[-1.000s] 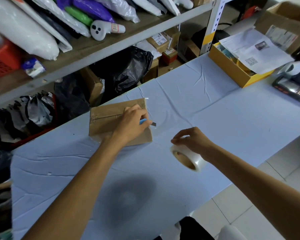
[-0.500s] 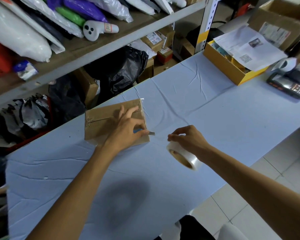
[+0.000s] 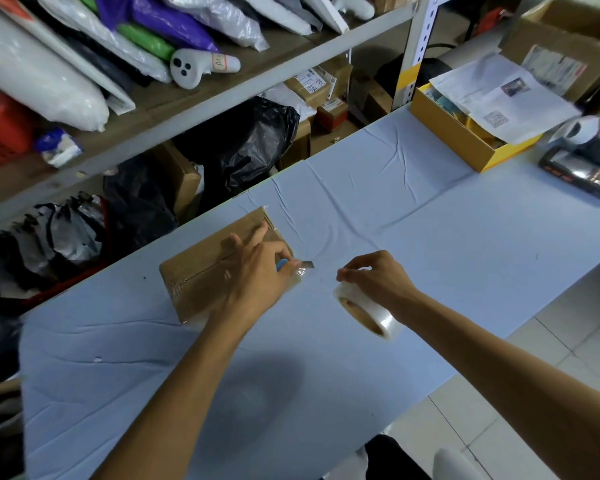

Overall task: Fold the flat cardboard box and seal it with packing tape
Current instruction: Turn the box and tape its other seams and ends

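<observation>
Cutting the tape strip off the cardboard box
Box at 9 o'clock on the table, under left hand pinching a blue cutter; at its 3 o'clock, right hand, fingers curled round the tape roll. Risk: blade slipping toward right fingers with a slack strip.

The box is sitting on the table just left of the tape roll, shelf standing behind, papers lying on a carton way off right.
</observation>
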Demonstrator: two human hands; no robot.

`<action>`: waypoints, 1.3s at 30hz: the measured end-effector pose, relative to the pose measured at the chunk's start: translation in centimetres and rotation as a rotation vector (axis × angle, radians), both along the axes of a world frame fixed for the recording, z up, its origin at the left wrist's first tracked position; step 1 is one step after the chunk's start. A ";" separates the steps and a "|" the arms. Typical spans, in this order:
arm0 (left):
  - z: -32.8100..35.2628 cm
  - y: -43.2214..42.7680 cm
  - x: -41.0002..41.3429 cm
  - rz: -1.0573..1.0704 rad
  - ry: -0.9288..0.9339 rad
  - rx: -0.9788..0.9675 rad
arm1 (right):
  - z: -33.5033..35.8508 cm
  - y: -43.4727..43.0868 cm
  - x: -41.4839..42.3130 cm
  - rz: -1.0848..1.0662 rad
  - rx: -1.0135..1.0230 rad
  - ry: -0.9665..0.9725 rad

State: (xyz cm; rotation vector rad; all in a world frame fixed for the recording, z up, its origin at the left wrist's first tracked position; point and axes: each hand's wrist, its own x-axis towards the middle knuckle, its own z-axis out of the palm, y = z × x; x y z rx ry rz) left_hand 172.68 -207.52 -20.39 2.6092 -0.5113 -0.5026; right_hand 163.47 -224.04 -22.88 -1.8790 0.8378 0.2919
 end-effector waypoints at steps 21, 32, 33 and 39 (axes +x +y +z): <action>-0.1 -0.9 0.7 -0.129 0.043 0.287 | -2.3 0.7 -1.4 0.223 -0.132 0.161; 1.9 1.4 1.8 -0.096 0.172 0.093 | -5.3 0.8 -2.3 0.276 -0.196 0.158; 1.9 1.5 1.8 -0.101 0.167 0.100 | -5.5 0.6 -2.5 0.298 -0.209 0.163; 2.0 1.3 1.3 -0.080 0.158 0.072 | -5.7 0.3 -2.6 0.267 -0.220 0.134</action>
